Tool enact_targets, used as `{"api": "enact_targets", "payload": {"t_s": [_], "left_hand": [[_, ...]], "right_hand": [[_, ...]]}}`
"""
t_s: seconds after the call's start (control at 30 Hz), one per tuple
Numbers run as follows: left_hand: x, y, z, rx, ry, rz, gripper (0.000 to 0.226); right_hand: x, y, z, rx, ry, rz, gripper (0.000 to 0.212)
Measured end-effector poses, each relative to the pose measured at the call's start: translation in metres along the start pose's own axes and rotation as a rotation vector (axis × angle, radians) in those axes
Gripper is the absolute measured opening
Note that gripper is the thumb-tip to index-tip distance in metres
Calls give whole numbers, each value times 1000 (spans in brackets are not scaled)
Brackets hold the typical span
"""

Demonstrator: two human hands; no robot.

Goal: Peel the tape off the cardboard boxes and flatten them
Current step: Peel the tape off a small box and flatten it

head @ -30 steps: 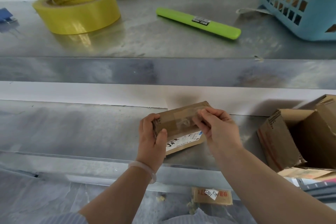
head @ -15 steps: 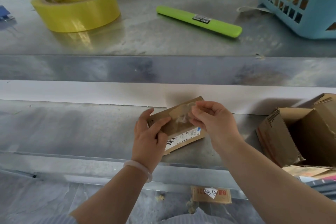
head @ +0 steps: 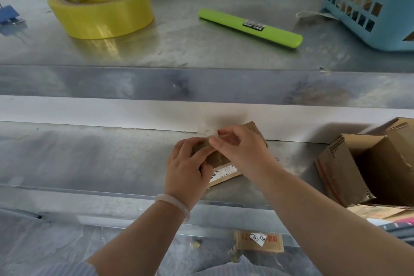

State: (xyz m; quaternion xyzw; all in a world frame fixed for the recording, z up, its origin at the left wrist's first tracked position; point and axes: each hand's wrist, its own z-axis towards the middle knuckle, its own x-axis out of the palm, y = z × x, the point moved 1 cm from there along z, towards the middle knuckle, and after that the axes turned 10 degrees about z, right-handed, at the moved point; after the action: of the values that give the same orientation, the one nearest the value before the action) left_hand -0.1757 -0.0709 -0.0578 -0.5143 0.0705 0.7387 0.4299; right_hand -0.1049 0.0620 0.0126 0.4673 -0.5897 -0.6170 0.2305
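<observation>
Moving leftward since the earlier frame, the right hand (head: 242,148) is now meeting the left hand (head: 188,170) at the left end of the small cardboard box (head: 220,159). The box is being held low over the lower metal shelf (head: 89,159), before a white wall (head: 112,112); whether it is touching the shelf cannot be told. Right thumb and forefinger are pinching together on the tape (head: 212,137) at the box's top edge, while the left fingers are curling round the box end. On the upper shelf (head: 201,56) a yellow tape roll (head: 100,10), a green tool (head: 251,27), a blue basket (head: 369,6) and a blue binder clip (head: 9,14) are lying unchanged. Open cardboard boxes (head: 349,168) are standing at the lower shelf's right end.
</observation>
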Motion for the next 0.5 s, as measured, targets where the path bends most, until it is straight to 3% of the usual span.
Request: {"api": "enact_targets", "payload": {"t_s": [0.17,0.3,0.5], "left_hand": [[0,1,-1,-23,14,-8,40],[-1,0,-1,-43,16,-35,40],[3,1,-2,-18,5,-43,35]], "right_hand": [[1,-5,6,-29,-57,-177,12],[-5,-10,4,-139,-98,-303,17],[-1,-23,4,-286,69,-514,12]]}}
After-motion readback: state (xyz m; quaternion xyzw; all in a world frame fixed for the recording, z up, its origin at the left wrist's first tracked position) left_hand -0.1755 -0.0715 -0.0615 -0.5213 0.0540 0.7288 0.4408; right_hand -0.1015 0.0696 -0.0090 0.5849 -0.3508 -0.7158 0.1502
